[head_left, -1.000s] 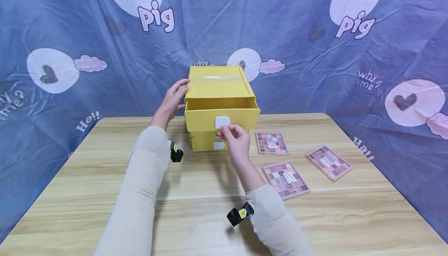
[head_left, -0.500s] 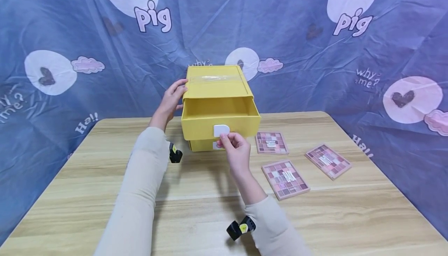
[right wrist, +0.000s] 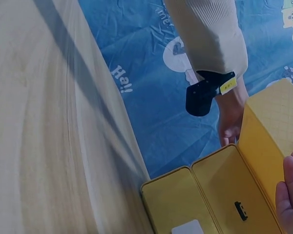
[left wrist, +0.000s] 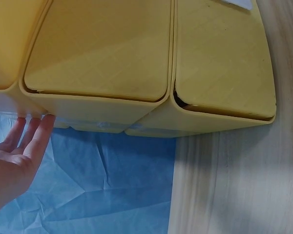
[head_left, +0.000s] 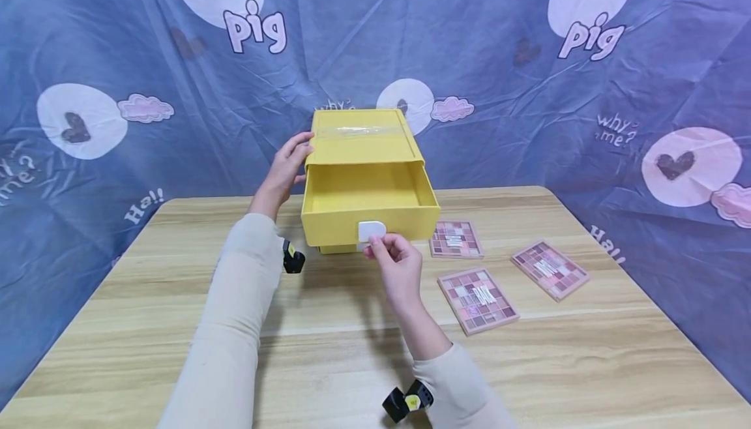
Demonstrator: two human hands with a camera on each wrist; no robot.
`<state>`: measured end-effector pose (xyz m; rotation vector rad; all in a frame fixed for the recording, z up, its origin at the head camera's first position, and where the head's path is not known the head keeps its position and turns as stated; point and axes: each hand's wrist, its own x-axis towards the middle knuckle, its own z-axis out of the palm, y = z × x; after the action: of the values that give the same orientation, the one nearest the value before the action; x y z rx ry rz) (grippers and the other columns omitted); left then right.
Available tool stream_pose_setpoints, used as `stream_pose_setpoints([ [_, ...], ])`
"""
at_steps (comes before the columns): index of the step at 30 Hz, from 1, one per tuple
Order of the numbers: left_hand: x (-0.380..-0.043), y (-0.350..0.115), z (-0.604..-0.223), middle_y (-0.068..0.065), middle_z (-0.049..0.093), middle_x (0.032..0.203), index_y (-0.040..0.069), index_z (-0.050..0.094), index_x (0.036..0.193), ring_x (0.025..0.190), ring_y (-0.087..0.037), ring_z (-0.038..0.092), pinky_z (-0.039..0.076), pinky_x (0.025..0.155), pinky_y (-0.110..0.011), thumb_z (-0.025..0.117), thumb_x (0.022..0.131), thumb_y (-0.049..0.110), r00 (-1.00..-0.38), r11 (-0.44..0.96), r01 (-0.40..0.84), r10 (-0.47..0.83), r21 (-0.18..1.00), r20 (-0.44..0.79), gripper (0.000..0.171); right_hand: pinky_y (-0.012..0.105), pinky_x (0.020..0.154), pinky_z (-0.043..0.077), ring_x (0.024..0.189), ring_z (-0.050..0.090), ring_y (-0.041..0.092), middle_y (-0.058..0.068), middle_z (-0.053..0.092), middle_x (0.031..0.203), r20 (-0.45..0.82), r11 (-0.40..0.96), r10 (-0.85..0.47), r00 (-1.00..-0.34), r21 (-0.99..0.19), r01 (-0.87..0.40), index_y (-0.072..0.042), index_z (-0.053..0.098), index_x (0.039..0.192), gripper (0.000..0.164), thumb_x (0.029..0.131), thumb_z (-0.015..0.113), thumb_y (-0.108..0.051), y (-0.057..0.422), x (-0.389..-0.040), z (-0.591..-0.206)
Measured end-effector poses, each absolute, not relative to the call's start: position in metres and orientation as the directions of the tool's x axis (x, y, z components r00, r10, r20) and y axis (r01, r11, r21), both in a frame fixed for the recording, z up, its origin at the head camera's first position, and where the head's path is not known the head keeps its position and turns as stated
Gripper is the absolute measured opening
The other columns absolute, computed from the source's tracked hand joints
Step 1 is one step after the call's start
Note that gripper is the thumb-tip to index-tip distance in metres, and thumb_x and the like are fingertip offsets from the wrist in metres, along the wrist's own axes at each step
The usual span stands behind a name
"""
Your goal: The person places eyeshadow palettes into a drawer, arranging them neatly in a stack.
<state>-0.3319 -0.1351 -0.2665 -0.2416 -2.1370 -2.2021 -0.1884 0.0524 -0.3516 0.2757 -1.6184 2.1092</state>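
Observation:
A yellow drawer cabinet [head_left: 360,145] stands at the back of the table. Its top drawer [head_left: 331,228] is pulled well out, and no contents show inside. With thumb and fingers, my right hand [head_left: 400,272] pinches the lower edge of the white pull tab [head_left: 371,229] on the drawer front. My left hand [head_left: 284,169] rests against the cabinet's left side, fingers extended. The left wrist view shows those left-hand fingertips [left wrist: 48,119] touching the side wall near the top tier. Two lower drawers, the middle one [left wrist: 100,48] and the bottom one [left wrist: 224,58], are closed.
Three pink eyeshadow palettes lie on the wooden table [head_left: 176,325] to the right: one beside the cabinet [head_left: 456,240], one nearer [head_left: 478,300], one farther right [head_left: 550,269]. A blue printed cloth [head_left: 499,57] hangs behind and around the table.
My right hand has drawn the top drawer toward me, widening its opening and hiding more of the lower tiers. My left hand has stayed against the cabinet's side.

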Motion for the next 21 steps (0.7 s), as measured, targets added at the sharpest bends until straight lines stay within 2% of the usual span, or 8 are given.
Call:
stream_pose_setpoints([
  [1, -0.332, -0.135, -0.267, -0.007, 0.041, 0.127, 0.015, 0.042, 0.126, 0.108, -0.020, 0.039, 0.031, 0.086, -0.050, 0.047, 0.085, 0.022, -0.986, -0.034, 0.154, 0.063, 0.987, 0.156, 0.042, 0.031, 0.062, 0.048, 0.059, 0.058, 0.017, 0.013, 0.061, 0.067, 0.456, -0.184, 0.238, -0.857, -0.846, -0.501, 0.002, 0.058, 0.079, 0.011, 0.080, 0.060, -0.009, 0.053, -0.194, -0.361],
  [3, -0.332, -0.136, -0.267, -0.007, 0.041, 0.128, 0.015, 0.042, 0.126, 0.108, -0.020, 0.039, 0.031, 0.086, -0.050, 0.047, 0.085, 0.022, -0.986, -0.030, 0.153, 0.061, 0.988, 0.155, 0.042, 0.032, 0.063, 0.048, 0.059, 0.058, 0.017, 0.019, 0.059, 0.067, 0.388, -0.153, 0.247, -0.888, -0.889, -0.431, 0.009, 0.056, 0.078, 0.010, 0.080, 0.057, -0.001, 0.051, -0.177, -0.341],
  [5, -0.332, -0.136, -0.267, -0.006, 0.040, 0.128, 0.015, 0.042, 0.126, 0.108, -0.019, 0.039, 0.031, 0.086, -0.050, 0.047, 0.085, 0.022, -0.986, -0.024, 0.154, 0.064, 0.988, 0.155, 0.042, 0.031, 0.063, 0.048, 0.058, 0.057, 0.014, 0.019, 0.059, 0.068, 0.380, -0.155, 0.241, -0.893, -0.893, -0.422, 0.009, 0.056, 0.078, 0.010, 0.080, 0.057, 0.000, 0.051, -0.174, -0.340],
  [8, -0.331, -0.136, -0.267, -0.007, 0.041, 0.128, 0.015, 0.042, 0.126, 0.108, -0.019, 0.040, 0.032, 0.085, -0.049, 0.047, 0.085, 0.022, -0.986, -0.024, 0.154, 0.066, 0.988, 0.155, 0.042, 0.029, 0.062, 0.048, 0.058, 0.057, 0.013, 0.017, 0.059, 0.067, 0.402, -0.179, 0.228, -0.887, -0.878, -0.444, 0.009, 0.056, 0.077, 0.011, 0.080, 0.058, -0.001, 0.051, -0.170, -0.342],
  [13, -0.331, -0.136, -0.268, -0.007, 0.041, 0.127, 0.014, 0.042, 0.126, 0.107, -0.019, 0.040, 0.032, 0.085, -0.049, 0.046, 0.085, 0.020, -0.984, -0.042, 0.162, 0.070, 0.986, 0.164, 0.041, 0.029, 0.060, 0.048, 0.060, 0.058, 0.018, 0.011, 0.060, 0.068, 0.510, -0.210, 0.199, -0.837, -0.812, -0.544, 0.001, 0.058, 0.078, 0.013, 0.080, 0.061, -0.011, 0.056, -0.182, -0.371],
  [18, -0.332, -0.137, -0.267, -0.006, 0.041, 0.127, 0.015, 0.042, 0.125, 0.108, -0.017, 0.040, 0.033, 0.085, -0.049, 0.046, 0.085, 0.021, -0.982, -0.050, 0.170, 0.069, 0.984, 0.173, 0.041, 0.029, 0.061, 0.048, 0.061, 0.058, 0.017, 0.011, 0.060, 0.068, 0.499, -0.207, 0.193, -0.845, -0.821, -0.533, 0.002, 0.057, 0.077, 0.015, 0.081, 0.060, -0.012, 0.057, -0.174, -0.364],
  [21, -0.332, -0.137, -0.268, -0.006, 0.041, 0.127, 0.015, 0.042, 0.125, 0.108, -0.017, 0.040, 0.033, 0.085, -0.049, 0.046, 0.085, 0.021, -0.982, -0.052, 0.170, 0.070, 0.984, 0.173, 0.041, 0.029, 0.063, 0.048, 0.061, 0.057, 0.015, 0.011, 0.059, 0.069, 0.453, -0.193, 0.187, -0.872, -0.853, -0.484, 0.004, 0.056, 0.077, 0.016, 0.081, 0.059, -0.012, 0.056, -0.162, -0.353],
])
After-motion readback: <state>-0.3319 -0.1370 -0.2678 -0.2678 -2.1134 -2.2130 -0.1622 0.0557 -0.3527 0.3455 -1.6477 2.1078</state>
